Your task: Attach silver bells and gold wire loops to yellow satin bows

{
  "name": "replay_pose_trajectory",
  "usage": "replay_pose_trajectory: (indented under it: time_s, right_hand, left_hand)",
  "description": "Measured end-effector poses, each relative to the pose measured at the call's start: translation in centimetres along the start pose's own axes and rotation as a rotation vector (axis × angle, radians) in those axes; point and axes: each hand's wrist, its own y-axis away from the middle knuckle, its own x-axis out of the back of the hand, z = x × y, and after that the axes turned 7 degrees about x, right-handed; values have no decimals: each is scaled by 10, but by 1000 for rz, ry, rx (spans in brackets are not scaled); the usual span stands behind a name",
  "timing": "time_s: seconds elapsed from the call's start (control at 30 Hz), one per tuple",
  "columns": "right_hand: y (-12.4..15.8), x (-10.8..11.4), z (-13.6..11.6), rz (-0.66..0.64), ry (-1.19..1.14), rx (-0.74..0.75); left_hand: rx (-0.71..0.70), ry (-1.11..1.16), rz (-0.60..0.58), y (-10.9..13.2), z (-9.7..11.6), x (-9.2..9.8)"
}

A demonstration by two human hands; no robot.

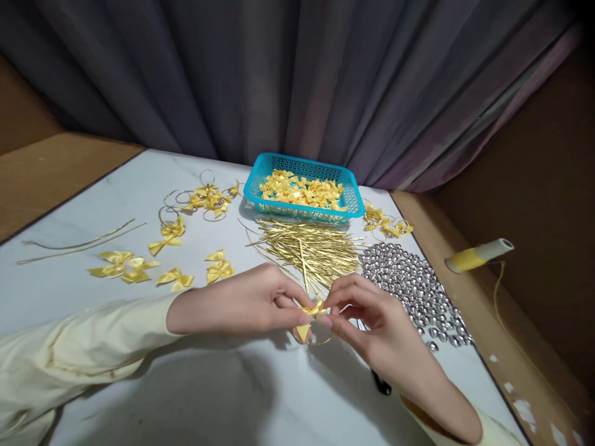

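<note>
My left hand (246, 303) and my right hand (376, 322) meet over the white table, both pinched on one small yellow ribbon bow (310, 314). A thin gold wire runs up from the bow and curls in a loop below it. Just behind my fingers lies a heap of gold wire ties (311, 251). A pile of silver beads (413, 285) sits right of my right hand.
A blue basket (260, 170) of yellow bows stands at the back. Loose bows (123, 265) and bows on wire loops (207, 199) lie at the left; more finished ones (385, 224) sit right of the basket. A yellow thread spool (478, 254) rests on the wooden ledge.
</note>
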Motion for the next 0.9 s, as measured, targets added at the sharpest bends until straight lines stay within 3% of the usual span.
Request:
replay_pose_trajectory:
  time_s: [0.3, 0.57, 0.77, 0.9]
  right_hand:
    - [4, -4, -1, -43, 198, 112]
    - [8, -5, 5, -233, 439, 40]
    - [1, -6, -3, -375, 694, 47]
    - [1, -8, -8, -429, 736, 4]
  left_hand:
    - [3, -54, 45, 1, 0, -3]
    - [-76, -198, 62, -2, 0, -4]
    - [-149, -335, 83, -5, 4, -4]
    - [-170, -356, 79, -6, 6, -5]
